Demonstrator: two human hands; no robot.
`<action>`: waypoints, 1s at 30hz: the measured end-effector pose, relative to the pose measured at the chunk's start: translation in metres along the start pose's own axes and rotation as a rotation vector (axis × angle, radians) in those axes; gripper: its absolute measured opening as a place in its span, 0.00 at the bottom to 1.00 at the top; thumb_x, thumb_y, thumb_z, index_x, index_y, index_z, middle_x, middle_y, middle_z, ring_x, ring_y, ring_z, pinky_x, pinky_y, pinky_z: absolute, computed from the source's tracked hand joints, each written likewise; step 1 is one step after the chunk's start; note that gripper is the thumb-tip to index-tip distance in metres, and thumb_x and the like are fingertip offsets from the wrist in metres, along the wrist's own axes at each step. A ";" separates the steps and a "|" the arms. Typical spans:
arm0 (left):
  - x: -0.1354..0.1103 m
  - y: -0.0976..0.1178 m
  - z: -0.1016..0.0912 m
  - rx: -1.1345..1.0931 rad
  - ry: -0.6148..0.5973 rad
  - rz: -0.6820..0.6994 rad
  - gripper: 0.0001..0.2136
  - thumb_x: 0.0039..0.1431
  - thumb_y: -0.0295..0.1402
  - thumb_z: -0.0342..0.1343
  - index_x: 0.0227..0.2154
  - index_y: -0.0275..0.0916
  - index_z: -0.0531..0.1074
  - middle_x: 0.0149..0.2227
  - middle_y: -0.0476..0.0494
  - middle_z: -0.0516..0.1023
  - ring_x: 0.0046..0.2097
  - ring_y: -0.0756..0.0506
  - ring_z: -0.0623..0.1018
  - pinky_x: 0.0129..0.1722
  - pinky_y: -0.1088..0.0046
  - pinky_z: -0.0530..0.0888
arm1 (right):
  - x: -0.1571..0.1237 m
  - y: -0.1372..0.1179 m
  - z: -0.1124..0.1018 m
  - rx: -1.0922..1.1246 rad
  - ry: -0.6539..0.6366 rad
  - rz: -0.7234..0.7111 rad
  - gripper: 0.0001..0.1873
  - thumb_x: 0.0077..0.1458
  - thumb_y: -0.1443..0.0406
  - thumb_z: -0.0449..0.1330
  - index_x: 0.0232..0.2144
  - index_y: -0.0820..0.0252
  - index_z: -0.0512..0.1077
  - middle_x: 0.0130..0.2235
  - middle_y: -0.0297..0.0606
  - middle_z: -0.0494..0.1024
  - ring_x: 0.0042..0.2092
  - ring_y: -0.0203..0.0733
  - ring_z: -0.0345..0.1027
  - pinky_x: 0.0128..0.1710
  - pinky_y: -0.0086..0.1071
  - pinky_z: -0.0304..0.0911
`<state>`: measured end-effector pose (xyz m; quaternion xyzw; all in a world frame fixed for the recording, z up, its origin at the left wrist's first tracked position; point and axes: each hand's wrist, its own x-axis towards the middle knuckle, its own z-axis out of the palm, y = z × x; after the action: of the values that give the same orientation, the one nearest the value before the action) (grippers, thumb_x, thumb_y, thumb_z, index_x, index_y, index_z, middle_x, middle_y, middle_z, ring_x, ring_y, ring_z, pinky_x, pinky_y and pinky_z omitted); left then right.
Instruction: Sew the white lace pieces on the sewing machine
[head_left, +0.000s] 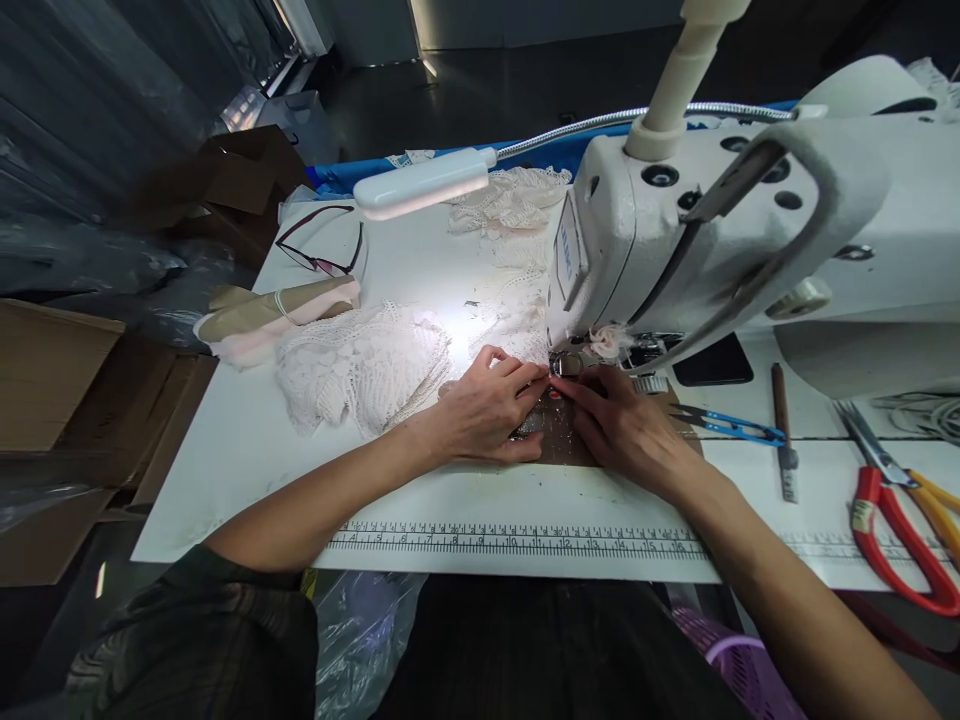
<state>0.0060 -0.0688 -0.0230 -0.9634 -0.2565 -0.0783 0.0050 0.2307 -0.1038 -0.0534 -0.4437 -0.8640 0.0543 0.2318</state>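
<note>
Both my hands rest on the sewing table just in front of the presser foot (568, 364) of a white sewing machine (720, 230). My left hand (491, 405) lies with fingers bent and pressed together, its fingertips pinching something small and hidden at the needle. My right hand (619, 420) meets it from the right, fingertips also pinched on that spot. White lace fabric (360, 375) is piled to the left of my left hand, with more lace (514, 205) behind.
A white gooseneck lamp (424, 183) lights the table (247, 450). Glasses (319, 245) and folded beige cloth (274, 312) lie at the left. Blue thread snips (731, 425), a brown-handled tool (782, 430) and red-handled scissors (900, 520) lie right. A printed ruler (510, 540) runs along the front edge.
</note>
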 end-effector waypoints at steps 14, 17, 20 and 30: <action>0.004 -0.005 -0.004 -0.021 -0.052 -0.052 0.28 0.63 0.47 0.48 0.56 0.29 0.68 0.51 0.30 0.71 0.46 0.37 0.71 0.46 0.56 0.63 | -0.002 0.008 -0.032 0.318 -0.200 0.256 0.19 0.67 0.58 0.49 0.53 0.55 0.73 0.49 0.44 0.76 0.46 0.47 0.74 0.48 0.42 0.71; 0.003 -0.007 -0.002 -0.037 -0.053 -0.056 0.28 0.62 0.48 0.49 0.56 0.30 0.68 0.52 0.30 0.71 0.46 0.37 0.71 0.47 0.57 0.62 | 0.006 0.019 -0.034 0.411 -0.231 0.365 0.21 0.68 0.55 0.47 0.48 0.57 0.75 0.42 0.42 0.79 0.44 0.49 0.74 0.46 0.43 0.71; 0.003 -0.010 0.000 -0.040 -0.050 -0.052 0.29 0.62 0.49 0.49 0.56 0.30 0.68 0.52 0.31 0.70 0.46 0.37 0.71 0.47 0.57 0.62 | 0.010 0.030 -0.025 0.404 -0.143 0.399 0.21 0.67 0.56 0.47 0.41 0.59 0.76 0.40 0.43 0.80 0.43 0.52 0.74 0.44 0.45 0.72; 0.003 -0.008 0.003 -0.075 -0.042 -0.104 0.29 0.63 0.49 0.49 0.56 0.29 0.67 0.53 0.29 0.70 0.49 0.36 0.71 0.50 0.55 0.63 | -0.004 0.011 -0.013 0.247 -0.013 0.344 0.21 0.64 0.57 0.53 0.53 0.60 0.71 0.48 0.48 0.76 0.49 0.52 0.72 0.47 0.44 0.70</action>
<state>0.0051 -0.0606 -0.0262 -0.9496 -0.3032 -0.0679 -0.0408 0.2469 -0.1020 -0.0471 -0.5527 -0.7637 0.2014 0.2661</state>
